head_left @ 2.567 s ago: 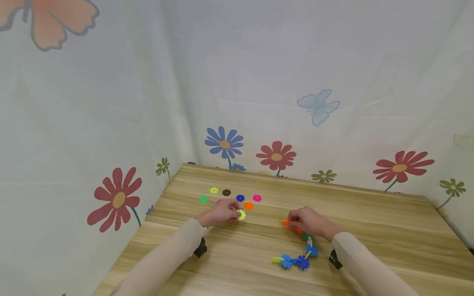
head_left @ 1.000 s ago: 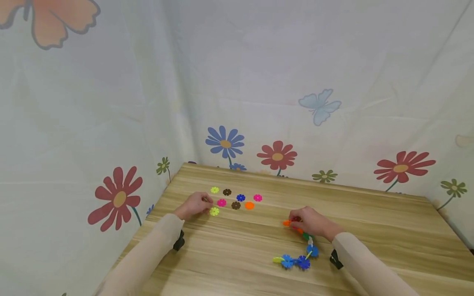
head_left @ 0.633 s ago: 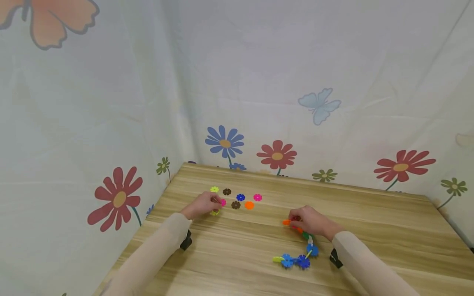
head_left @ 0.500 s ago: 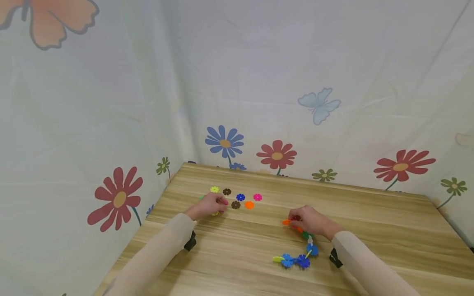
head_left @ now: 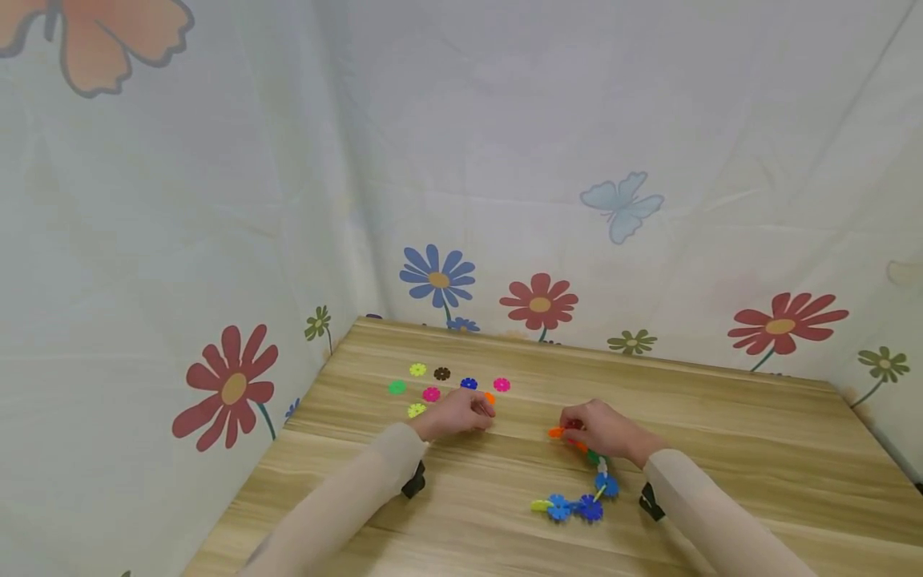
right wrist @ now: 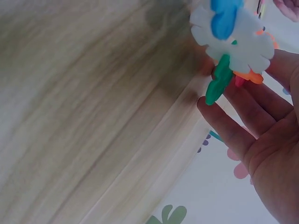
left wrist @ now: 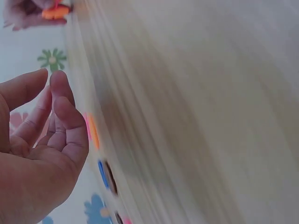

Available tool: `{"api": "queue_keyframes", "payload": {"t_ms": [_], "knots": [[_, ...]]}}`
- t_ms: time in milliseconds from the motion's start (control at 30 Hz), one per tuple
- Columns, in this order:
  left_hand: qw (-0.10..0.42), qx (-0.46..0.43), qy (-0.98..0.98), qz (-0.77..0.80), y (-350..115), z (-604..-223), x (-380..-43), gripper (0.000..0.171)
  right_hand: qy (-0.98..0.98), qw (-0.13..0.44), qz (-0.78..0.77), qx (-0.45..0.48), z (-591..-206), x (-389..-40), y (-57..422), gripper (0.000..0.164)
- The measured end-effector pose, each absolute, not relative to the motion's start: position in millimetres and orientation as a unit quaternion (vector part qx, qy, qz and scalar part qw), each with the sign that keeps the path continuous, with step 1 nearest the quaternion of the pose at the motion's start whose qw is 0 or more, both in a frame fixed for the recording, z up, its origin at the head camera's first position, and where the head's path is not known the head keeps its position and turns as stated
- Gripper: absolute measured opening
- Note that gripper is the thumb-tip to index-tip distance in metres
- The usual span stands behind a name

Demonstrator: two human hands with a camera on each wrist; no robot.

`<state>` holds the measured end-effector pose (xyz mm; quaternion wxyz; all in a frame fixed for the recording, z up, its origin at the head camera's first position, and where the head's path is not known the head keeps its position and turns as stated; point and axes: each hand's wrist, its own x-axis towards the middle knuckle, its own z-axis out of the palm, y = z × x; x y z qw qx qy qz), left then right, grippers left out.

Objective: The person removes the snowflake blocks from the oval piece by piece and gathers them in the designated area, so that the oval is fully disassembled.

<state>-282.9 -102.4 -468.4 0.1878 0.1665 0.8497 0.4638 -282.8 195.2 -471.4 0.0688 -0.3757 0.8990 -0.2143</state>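
My left hand (head_left: 459,413) hovers low over the table by the loose snowflake discs, fingers loosely bent. In the left wrist view its fingers hold nothing. An orange disc (head_left: 490,397) shows just past the fingertips, and a blue disc (head_left: 469,384) lies behind the knuckles; the left wrist view also shows a brown disc (left wrist: 110,177). My right hand (head_left: 602,429) pinches the far end of a curved chain of interlocked snowflake discs (head_left: 590,507), by its orange and red pieces. The right wrist view shows a white disc (right wrist: 224,49) and a green disc (right wrist: 219,81) of that chain.
Around the left hand lie a green disc (head_left: 397,388), two yellow-green ones, a pink disc (head_left: 431,394), a dark brown disc (head_left: 442,373) and another pink one at right. The wooden table (head_left: 692,401) meets a flower-printed curtain (head_left: 577,160) at the back and left.
A yellow-green disc has moved left into the group. Since then my left hand has moved right, past the pink disc to the orange one. My right hand has stayed on the chain.
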Motion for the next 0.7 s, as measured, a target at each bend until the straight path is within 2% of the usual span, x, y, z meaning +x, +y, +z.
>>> {"api": "queue_keyframes", "payload": {"t_ms": [233,433,700], "knots": [[0.210,0.176,0.847,0.455,-64.6,-468.9,-277.6,0.011,0.900,0.066,-0.213,-0.374,-468.6,-283.8,193.0,0.009],[0.238,0.188,0.824,0.478,-38.9,-469.2,-273.6,0.014,0.901,0.060,-0.205,-0.378,-469.5,-286.7,192.2,0.004],[0.207,0.163,0.830,0.491,-19.2,-476.9,-274.9,0.010,0.902,0.070,-0.204,-0.373,-468.9,-289.1,190.5,0.008]]}}
